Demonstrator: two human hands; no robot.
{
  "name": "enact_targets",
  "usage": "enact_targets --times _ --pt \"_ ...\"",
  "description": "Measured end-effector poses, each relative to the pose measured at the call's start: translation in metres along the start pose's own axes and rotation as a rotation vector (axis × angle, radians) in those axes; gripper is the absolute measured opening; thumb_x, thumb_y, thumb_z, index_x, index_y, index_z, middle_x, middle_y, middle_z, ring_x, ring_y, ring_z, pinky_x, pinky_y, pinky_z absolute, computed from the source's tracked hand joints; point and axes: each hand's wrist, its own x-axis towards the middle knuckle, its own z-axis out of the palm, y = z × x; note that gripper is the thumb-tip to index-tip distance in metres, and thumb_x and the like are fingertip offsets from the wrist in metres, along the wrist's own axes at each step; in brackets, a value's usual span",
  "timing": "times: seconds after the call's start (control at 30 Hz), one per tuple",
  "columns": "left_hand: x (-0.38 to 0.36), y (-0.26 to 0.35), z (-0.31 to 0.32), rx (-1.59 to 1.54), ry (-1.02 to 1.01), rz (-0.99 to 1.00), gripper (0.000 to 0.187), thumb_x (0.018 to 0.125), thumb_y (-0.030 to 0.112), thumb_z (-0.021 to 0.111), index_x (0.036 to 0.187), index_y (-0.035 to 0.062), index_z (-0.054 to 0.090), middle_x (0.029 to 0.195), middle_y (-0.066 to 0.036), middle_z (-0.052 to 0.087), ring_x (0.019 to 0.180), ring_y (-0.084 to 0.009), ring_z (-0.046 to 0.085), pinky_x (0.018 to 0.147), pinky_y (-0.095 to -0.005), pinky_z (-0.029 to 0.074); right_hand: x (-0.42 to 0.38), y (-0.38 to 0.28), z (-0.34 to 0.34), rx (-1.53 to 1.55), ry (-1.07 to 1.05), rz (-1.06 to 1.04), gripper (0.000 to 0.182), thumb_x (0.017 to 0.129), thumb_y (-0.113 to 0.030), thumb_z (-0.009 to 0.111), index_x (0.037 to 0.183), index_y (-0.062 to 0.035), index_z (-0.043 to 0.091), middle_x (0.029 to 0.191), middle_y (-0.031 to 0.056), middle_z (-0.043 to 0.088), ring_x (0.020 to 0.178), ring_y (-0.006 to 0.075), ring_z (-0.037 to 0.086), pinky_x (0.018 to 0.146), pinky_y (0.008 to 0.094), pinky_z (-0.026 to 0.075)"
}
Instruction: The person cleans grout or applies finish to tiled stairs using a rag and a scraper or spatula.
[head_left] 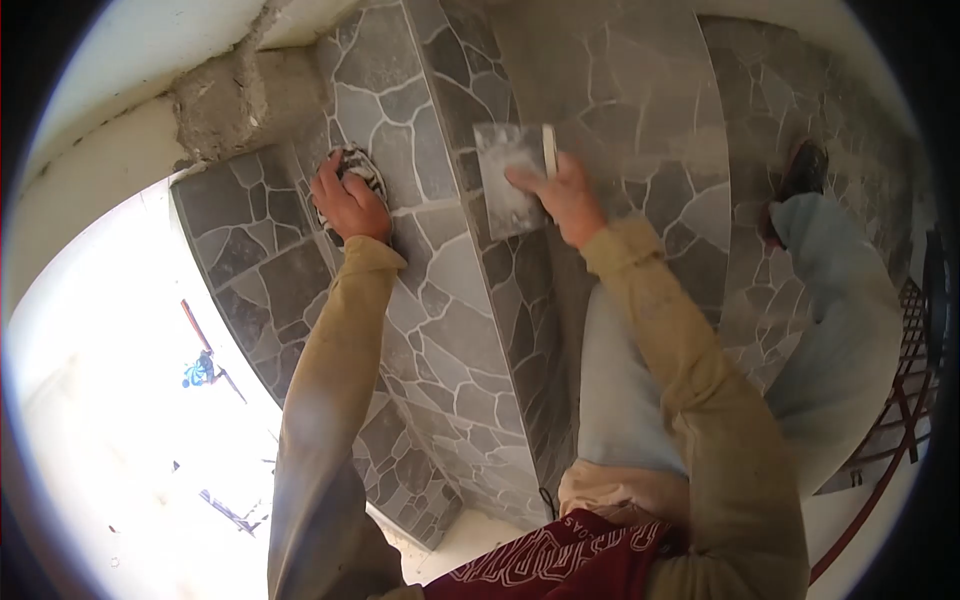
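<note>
My left hand (pixel 355 205) presses a wadded black-and-white cloth (pixel 362 165) against the stone-patterned tiles (pixel 400 155) of a ledge. Its fingers curve over the cloth and hide much of it. In my right hand (pixel 570 200) is a flat rectangular trowel (pixel 508 195), grey and smeared, with a pale strip along its right side. The thumb lies across the trowel's face while the other fingers are mostly hidden behind it. The trowel overlaps the ledge's long edge in this view.
Tiled steps (pixel 680 195) with pale joints lie to the right, where a shoe (pixel 803 170) rests. Beyond the left tile edge is a bright drop with a small blue figure (pixel 203 370) far below. Rough broken plaster (pixel 225 105) borders the tiles. Dark metal latticework (pixel 905 370) stands far right.
</note>
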Motion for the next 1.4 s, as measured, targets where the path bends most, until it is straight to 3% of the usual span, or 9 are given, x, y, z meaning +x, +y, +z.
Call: enact_targets --times 0.1,0.27,0.53,0.67,0.73,0.97,1.13,1.27,1.4 --pt "0.004 0.003 0.001 0.006 0.004 0.008 0.042 0.091 0.017 0.043 0.125 0.0021 0.063 0.122 -0.023 0.059 0.113 -0.0416 0.052 0.103 -0.0494 0.037 0.015 -0.002 0.005 0.179 0.024 0.005 0.040 0.079 -0.019 0.082 0.110 0.0013 0.067 0.103 0.0063 0.071 0.090 0.0132 0.063 0.081 0.0310 0.051" --pt "0.003 0.003 -0.001 0.019 0.006 0.042 0.041 0.091 0.016 0.044 0.125 0.0011 0.062 0.115 -0.023 0.060 0.108 -0.0406 0.054 0.099 -0.0473 0.041 0.013 -0.015 0.002 -0.103 0.078 0.011 0.036 0.079 -0.017 0.083 0.107 -0.0002 0.068 0.101 0.0054 0.072 0.085 0.0111 0.063 0.079 0.0301 0.051" --pt "0.000 0.006 -0.004 0.001 -0.036 -0.028 0.041 0.092 0.016 0.043 0.125 0.0022 0.062 0.124 -0.023 0.058 0.116 -0.0415 0.051 0.104 -0.0488 0.036 0.036 -0.034 0.009 0.034 -0.066 -0.015 0.030 0.080 -0.010 0.079 0.107 0.0005 0.069 0.102 0.0061 0.072 0.088 0.0117 0.064 0.081 0.0300 0.051" --pt "0.003 0.003 -0.003 0.013 -0.035 -0.023 0.040 0.092 0.016 0.044 0.125 0.0025 0.062 0.124 -0.023 0.057 0.117 -0.0415 0.051 0.104 -0.0489 0.036 0.028 -0.015 0.008 0.118 0.028 -0.020 0.033 0.081 -0.016 0.080 0.107 0.0018 0.068 0.104 0.0073 0.072 0.090 0.0115 0.064 0.080 0.0306 0.051" --pt "-0.002 0.003 -0.002 -0.007 -0.018 -0.004 0.040 0.092 0.016 0.044 0.125 0.0026 0.062 0.125 -0.022 0.057 0.117 -0.0412 0.051 0.104 -0.0488 0.036 0.046 -0.021 0.009 -0.138 -0.036 -0.122 0.036 0.084 -0.014 0.079 0.114 0.0005 0.068 0.104 0.0032 0.072 0.091 0.0098 0.065 0.083 0.0285 0.052" --pt "0.002 0.001 -0.003 0.029 -0.029 0.003 0.040 0.092 0.016 0.045 0.125 0.0024 0.062 0.123 -0.022 0.058 0.115 -0.0410 0.052 0.103 -0.0484 0.037 0.025 -0.020 0.009 0.092 0.022 0.017 0.043 0.080 -0.029 0.082 0.104 0.0031 0.068 0.101 0.0073 0.071 0.086 0.0125 0.062 0.080 0.0321 0.050" --pt "0.001 0.000 0.000 -0.005 -0.007 -0.018 0.040 0.090 0.015 0.045 0.123 0.0020 0.063 0.120 -0.022 0.059 0.112 -0.0415 0.053 0.101 -0.0491 0.039 0.048 -0.050 0.009 -0.094 -0.083 -0.090 0.045 0.080 -0.031 0.082 0.107 0.0016 0.067 0.097 0.0065 0.070 0.083 0.0152 0.061 0.079 0.0338 0.051" --pt "0.007 -0.002 0.000 -0.018 0.023 0.037 0.041 0.089 0.015 0.045 0.123 0.0023 0.064 0.119 -0.023 0.059 0.111 -0.0419 0.054 0.099 -0.0495 0.040 0.033 -0.049 0.002 -0.282 -0.029 -0.104 0.034 0.084 -0.025 0.081 0.104 -0.0012 0.067 0.092 0.0010 0.068 0.081 0.0090 0.060 0.073 0.0287 0.050" --pt "0.014 0.004 0.009 0.020 0.045 -0.039 0.039 0.087 0.013 0.045 0.119 0.0028 0.065 0.119 -0.023 0.059 0.110 -0.0428 0.054 0.097 -0.0513 0.041 -0.017 -0.012 0.002 -0.018 -0.096 -0.171 0.033 0.082 -0.023 0.082 0.102 -0.0017 0.067 0.090 0.0013 0.068 0.083 0.0089 0.061 0.072 0.0299 0.050"
